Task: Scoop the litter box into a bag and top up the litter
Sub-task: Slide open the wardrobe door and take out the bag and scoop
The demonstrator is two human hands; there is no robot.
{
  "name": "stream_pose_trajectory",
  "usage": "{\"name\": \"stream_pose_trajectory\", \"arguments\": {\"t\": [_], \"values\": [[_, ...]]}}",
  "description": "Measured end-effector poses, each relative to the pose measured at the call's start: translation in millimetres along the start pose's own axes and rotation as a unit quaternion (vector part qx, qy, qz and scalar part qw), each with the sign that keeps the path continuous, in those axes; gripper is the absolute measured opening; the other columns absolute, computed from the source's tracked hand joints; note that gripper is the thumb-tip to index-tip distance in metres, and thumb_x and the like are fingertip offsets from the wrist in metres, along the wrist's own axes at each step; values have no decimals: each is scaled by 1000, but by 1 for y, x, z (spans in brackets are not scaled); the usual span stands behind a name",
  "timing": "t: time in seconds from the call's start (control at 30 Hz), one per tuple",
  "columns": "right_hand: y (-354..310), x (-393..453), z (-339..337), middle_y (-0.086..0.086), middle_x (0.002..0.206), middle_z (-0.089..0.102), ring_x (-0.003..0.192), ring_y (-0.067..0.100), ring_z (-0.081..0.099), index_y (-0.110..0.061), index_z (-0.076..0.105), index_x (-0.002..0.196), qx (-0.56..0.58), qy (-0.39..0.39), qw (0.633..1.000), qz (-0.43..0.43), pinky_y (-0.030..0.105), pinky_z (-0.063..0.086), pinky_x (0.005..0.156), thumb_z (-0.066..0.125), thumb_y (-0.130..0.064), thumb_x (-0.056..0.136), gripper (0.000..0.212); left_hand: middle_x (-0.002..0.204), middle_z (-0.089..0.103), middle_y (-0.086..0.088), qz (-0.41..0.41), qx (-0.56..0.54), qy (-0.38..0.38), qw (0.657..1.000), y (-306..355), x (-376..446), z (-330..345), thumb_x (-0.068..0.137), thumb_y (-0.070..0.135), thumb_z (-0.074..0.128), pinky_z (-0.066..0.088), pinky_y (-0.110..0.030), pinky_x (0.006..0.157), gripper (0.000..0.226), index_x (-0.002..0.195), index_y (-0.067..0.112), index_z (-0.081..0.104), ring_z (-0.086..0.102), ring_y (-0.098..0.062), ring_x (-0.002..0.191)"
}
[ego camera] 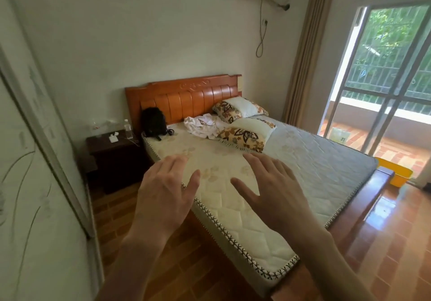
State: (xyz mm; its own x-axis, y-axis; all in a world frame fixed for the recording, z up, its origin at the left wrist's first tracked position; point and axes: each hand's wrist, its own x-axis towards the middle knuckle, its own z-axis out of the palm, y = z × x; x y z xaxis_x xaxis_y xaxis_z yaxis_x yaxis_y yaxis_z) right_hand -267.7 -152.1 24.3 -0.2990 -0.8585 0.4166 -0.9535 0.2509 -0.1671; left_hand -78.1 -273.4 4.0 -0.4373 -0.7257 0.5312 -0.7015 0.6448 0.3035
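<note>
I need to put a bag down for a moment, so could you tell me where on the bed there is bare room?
The mattress is bare from the two patterned pillows down to its foot edge, under both open hands, left hand and right hand. The head end is crowded: black backpack, crumpled cloth, pillows.

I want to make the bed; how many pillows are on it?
2. One pillow lies by the headboard; the other pillow lies just in front of it. None seems hidden.
</note>
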Motion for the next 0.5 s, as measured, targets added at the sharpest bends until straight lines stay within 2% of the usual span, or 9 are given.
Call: {"name": "stream_pose_trajectory", "arguments": {"t": [0.2, 0.37, 0.5], "values": [[-15, 82, 40, -9, 157, 40, 145, 13, 36, -29, 32, 156, 11, 7, 1000, -26, 36, 25, 122, 29, -72, 98, 72, 144, 59, -3, 0, 29, 8, 1000, -43, 59, 25, 103, 61, 34, 36, -39, 115, 61, 144, 20, 52, 52, -20, 137], [-30, 137, 63, -8, 159, 38, 147, 14, 33, -28, 31, 156, 20, 2, 998, -56, 33, 20, 122, 32, -70, 98, 71, 145, 58, -2, -23, 43, 14, 999, -74, 93, 41, 103, 63, 29, 34, -38, 116, 63, 144, 21, 52, 50, -19, 139], [-33, 180, 93, -7, 158, 40, 146, 15, 35, -27, 32, 156, 21, -12, 996, -83, 35, 22, 122, 32, -69, 99, 71, 147, 56, -1, -47, 52, 10, 997, -100, 124, 58, 101, 63, 28, 35, -39, 118, 64, 145, 22, 50, 47, -18, 141]]}}
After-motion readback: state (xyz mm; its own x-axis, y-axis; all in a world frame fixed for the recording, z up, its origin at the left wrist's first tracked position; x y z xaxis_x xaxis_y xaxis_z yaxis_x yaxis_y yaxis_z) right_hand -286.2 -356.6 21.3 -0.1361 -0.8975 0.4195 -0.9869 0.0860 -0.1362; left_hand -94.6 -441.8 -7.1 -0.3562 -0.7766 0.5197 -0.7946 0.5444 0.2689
